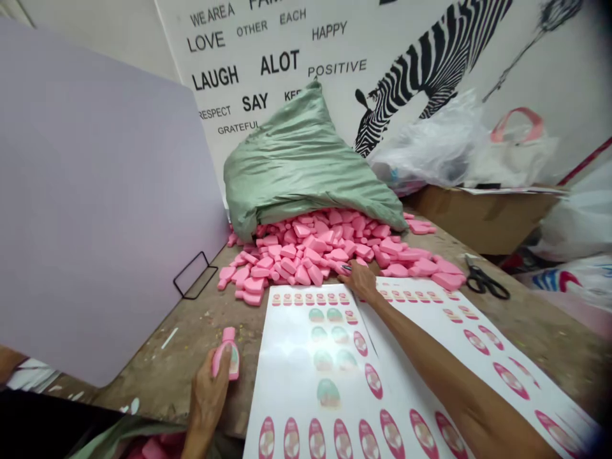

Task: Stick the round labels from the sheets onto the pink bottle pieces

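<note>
My left hand (209, 389) is closed around a small pink toy bottle (224, 360) with a label on its front, held low over the table. My right hand (361, 279) reaches forward to the near edge of a heap of pink bottles (310, 248). Its fingers are bent together around a thin dark-tipped thing, too small to name, and they are close to the bottles. Under the right forearm lie sticker sheets: a left sheet (287, 357) and a right sheet (406, 338), both printed with pink oval and small round-topped labels.
A green sack (301, 166) spills the bottles at the back. Black scissors (485, 280) lie at the right. A pale upright panel (105, 191) and a black wire stand (194, 280) are on the left. Behind the scissors is a cardboard box (488, 213).
</note>
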Demonstrator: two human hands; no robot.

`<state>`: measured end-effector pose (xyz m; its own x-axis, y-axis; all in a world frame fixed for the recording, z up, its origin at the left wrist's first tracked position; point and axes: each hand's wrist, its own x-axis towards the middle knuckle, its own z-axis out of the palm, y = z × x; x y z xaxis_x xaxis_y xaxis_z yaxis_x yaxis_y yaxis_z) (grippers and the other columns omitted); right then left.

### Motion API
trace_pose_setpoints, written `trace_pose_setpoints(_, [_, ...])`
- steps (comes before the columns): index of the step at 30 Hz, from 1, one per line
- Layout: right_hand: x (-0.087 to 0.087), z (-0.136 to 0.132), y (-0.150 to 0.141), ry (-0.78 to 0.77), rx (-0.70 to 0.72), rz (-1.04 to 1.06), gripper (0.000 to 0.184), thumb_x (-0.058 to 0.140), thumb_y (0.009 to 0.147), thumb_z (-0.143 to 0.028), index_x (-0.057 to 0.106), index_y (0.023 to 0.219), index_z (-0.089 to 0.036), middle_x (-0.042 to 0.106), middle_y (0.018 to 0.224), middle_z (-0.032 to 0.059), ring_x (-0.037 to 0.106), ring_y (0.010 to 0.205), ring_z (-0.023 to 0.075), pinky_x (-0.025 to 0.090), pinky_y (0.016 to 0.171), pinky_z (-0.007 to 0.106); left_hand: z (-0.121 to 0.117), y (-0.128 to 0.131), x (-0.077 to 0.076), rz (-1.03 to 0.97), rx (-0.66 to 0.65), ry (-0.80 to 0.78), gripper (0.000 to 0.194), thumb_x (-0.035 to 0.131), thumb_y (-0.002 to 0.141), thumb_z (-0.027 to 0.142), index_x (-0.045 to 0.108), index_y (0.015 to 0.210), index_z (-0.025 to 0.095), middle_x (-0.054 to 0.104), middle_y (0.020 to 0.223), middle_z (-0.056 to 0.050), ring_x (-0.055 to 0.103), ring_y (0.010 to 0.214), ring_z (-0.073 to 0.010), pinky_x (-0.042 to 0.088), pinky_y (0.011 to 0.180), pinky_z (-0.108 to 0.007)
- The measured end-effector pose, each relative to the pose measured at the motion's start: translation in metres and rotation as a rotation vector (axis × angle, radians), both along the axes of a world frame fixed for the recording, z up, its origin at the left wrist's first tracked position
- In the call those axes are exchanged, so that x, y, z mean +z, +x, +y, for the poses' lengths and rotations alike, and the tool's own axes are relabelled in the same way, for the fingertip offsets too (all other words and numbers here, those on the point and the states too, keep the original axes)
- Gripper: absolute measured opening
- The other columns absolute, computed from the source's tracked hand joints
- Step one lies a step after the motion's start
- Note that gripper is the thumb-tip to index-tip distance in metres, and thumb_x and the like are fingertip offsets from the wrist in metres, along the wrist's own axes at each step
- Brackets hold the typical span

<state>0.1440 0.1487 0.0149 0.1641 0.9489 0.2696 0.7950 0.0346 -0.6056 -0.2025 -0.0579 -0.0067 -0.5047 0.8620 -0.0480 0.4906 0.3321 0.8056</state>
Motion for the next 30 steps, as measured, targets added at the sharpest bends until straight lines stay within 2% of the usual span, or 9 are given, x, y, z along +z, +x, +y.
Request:
trace_pose_setpoints(4, [0.009,-0.003,-0.001,-0.026,0.025,0.084,0.030,0.056,0.076,-0.044,0.058,0.078,-0.014,0.063,0.080,0.0127,0.056,0.087,0.0264,0.037,0.070,0.031,0.015,-0.002,0.009,0.414,0.080,0.153,0.060,0.046,0.074,0.053,0.055,0.112,0.008,0.056,0.119,-0.023,0.050,0.114,-0.0390,0.039,0.093,-0.053])
trace_pose_setpoints(6, [0.013,-0.021,0.002,-0.086,0.101,0.147,0.039,0.049,0.079,-0.054,0.055,0.068,-0.016,0.058,0.067,0.0071,0.054,0.071,0.0210,0.037,0.062,0.029,0.016,0.019,0.024,0.423,0.083,0.295,0.061,0.048,0.075,0.051,0.053,0.118,0.008,0.046,0.131,-0.024,0.042,0.122,-0.0381,0.034,0.100,-0.054])
trace_pose_setpoints(8, [0.018,-0.051,0.002,-0.167,0.211,0.206,0.048,0.043,0.080,-0.062,0.050,0.061,-0.018,0.049,0.057,0.0017,0.046,0.057,0.0151,0.036,0.055,0.027,0.015,0.052,0.041,0.144,-0.084,0.334,0.051,0.051,0.076,0.050,0.058,0.110,0.012,0.056,0.119,-0.018,0.053,0.112,-0.0316,0.040,0.097,-0.046])
trace_pose_setpoints(12, [0.032,-0.131,-0.014,-0.406,0.549,0.446,0.050,0.045,0.080,-0.064,0.046,0.058,-0.019,0.039,0.055,-0.0033,0.034,0.051,0.0098,0.034,0.051,0.025,0.009,0.129,0.062,-0.687,-0.487,0.151,0.043,0.056,0.080,0.049,0.061,0.108,0.016,0.065,0.109,-0.012,0.060,0.103,-0.0244,0.047,0.088,-0.035])
trace_pose_setpoints(15, [0.047,-0.176,-0.024,-0.528,0.752,0.572,0.043,0.051,0.081,-0.057,0.056,0.068,-0.017,0.047,0.062,-0.0022,0.039,0.056,0.0096,0.035,0.056,0.024,0.001,0.162,0.062,-1.036,-0.552,0.126,0.041,0.056,0.082,0.047,0.063,0.104,0.014,0.068,0.100,-0.012,0.064,0.091,-0.0220,0.050,0.080,-0.031])
trace_pose_setpoints(18, [0.047,-0.199,-0.022,-0.381,0.563,0.414,0.038,0.046,0.086,-0.054,0.060,0.092,-0.019,0.057,0.074,-0.0004,0.046,0.060,0.0115,0.038,0.059,0.026,-0.008,0.159,0.056,-1.125,-0.398,0.185,0.037,0.061,0.080,0.044,0.060,0.101,0.013,0.069,0.096,-0.011,0.066,0.082,-0.0188,0.051,0.076,-0.030])
trace_pose_setpoints(21, [0.025,-0.211,-0.019,-0.225,0.373,0.180,0.031,0.038,0.092,-0.047,0.054,0.098,-0.021,0.059,0.073,-0.0002,0.049,0.059,0.0137,0.038,0.060,0.028,-0.019,0.142,0.047,-0.998,-0.318,0.169,0.037,0.062,0.079,0.045,0.058,0.096,0.013,0.069,0.092,-0.010,0.066,0.067,-0.0154,0.053,0.067,-0.029])
trace_pose_setpoints(26, [-0.018,-0.222,-0.030,0.071,0.403,-0.201,0.017,0.045,0.091,-0.032,0.056,0.086,-0.020,0.063,0.078,0.0040,0.055,0.072,0.0182,0.035,0.068,0.032,-0.042,0.135,0.030,-0.771,-0.335,0.037,0.040,0.058,0.080,0.050,0.056,0.099,0.014,0.068,0.075,-0.007,0.066,0.058,-0.0167,0.053,0.056,-0.027])
trace_pose_setpoints(30, [-0.028,-0.223,-0.035,0.182,0.391,-0.333,0.019,0.045,0.091,-0.027,0.058,0.080,-0.018,0.061,0.073,0.0040,0.054,0.072,0.0177,0.032,0.069,0.032,-0.048,0.139,0.023,-0.723,-0.382,-0.010,0.041,0.056,0.082,0.050,0.055,0.102,0.014,0.064,0.064,-0.003,0.066,0.056,-0.0176,0.050,0.051,-0.023])
